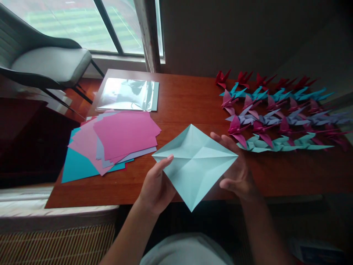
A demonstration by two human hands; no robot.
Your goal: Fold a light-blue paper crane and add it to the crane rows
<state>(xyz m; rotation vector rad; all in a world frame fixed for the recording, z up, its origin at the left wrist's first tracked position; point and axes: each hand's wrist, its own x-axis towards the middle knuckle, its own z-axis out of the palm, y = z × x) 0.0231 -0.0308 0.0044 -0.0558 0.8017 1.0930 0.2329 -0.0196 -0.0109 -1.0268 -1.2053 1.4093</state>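
Observation:
A pale mint sheet of origami paper [193,165] is held up over the table's front edge, turned with one corner towards me. Creases cross at its middle and run to the corners. My left hand [158,186] grips its left side, thumb on top and the other fingers hidden underneath. Around the right corner, my right hand [239,173] has thumb and fingers spread apart; part of it is behind the paper, and I cannot tell whether it touches. Beyond that hand stands a row of mint folded paper cranes [275,143].
More rows of cranes in magenta, lavender, pink, blue and red [264,95] fill the right of the wooden table [187,99]. Fanned coloured sheets [127,136] lie at left, with a clear-wrapped paper pack [124,94] behind. A chair [52,62] stands by the window.

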